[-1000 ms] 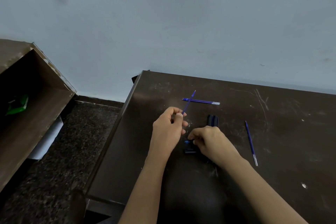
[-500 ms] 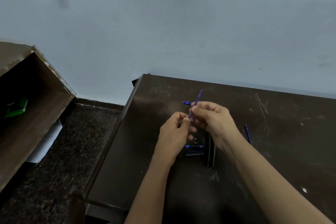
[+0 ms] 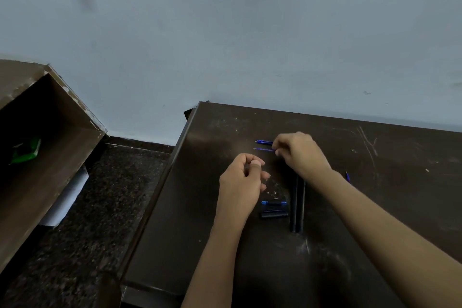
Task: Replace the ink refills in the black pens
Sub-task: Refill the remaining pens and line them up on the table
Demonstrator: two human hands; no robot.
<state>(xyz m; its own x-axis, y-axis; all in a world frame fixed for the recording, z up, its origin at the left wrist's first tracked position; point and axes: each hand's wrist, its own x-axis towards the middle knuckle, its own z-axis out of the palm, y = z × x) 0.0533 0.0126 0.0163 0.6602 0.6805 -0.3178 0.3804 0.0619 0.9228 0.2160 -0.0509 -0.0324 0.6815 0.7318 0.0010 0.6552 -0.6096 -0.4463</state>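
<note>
My right hand [image 3: 301,154] pinches one end of a thin blue refill [image 3: 263,149], which lies almost flat just above the dark table [image 3: 375,195]. A second blue refill [image 3: 263,142] lies on the table right behind it. My left hand [image 3: 241,184] hovers nearer to me with its fingers curled in; I see nothing in it. Two black pen barrels [image 3: 297,205] lie side by side under my right wrist. Two short black pen pieces [image 3: 274,209], one with blue on it, lie to their left. The tip of a third refill [image 3: 347,176] shows beyond my right forearm.
The table's left edge [image 3: 160,197] drops to a speckled dark floor [image 3: 100,207]. A brown wooden shelf unit [image 3: 37,157] stands at the left with something green [image 3: 25,151] inside. A pale blue wall [image 3: 250,57] rises right behind the table.
My right hand took the refill from my left hand and carried it back and down beside the other refill. My left hand stayed put and now looks empty.
</note>
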